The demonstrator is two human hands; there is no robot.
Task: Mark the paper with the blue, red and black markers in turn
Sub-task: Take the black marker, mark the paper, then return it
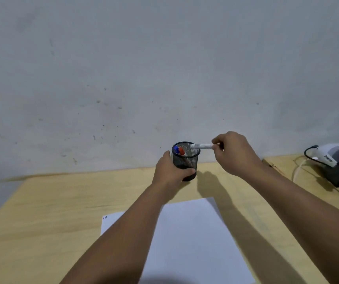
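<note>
A pale wooden desk [62, 201] with a smooth, lightly grained top stands against a scuffed grey-white wall [123, 68]. Near its far edge stands a black wire-mesh pen cup [187, 158], round and upright, its weave fine enough to see through. Inside it lean two markers, one with a blue cap [176, 149] and one with a red cap [181, 151], their caps just below the rim on the left side. The left hand [169, 171] wraps around the lower part of the cup, fingers curled about the mesh and thumb across its front, gripping it firmly. The right hand [233, 152] is closed in a pinch on one end of a white-barrelled marker [202, 145], which lies nearly level with its free end over the cup's right rim; the cap colour cannot be told. A plain white sheet of paper [195, 238], flat and rectangular, lies on the desk nearer the person, partly covered by the left forearm, with a few tiny dark marks [105, 217] at its far left corner. At the desk's right end sits a black and white device [332, 160] with cables, too unclear to name.
</note>
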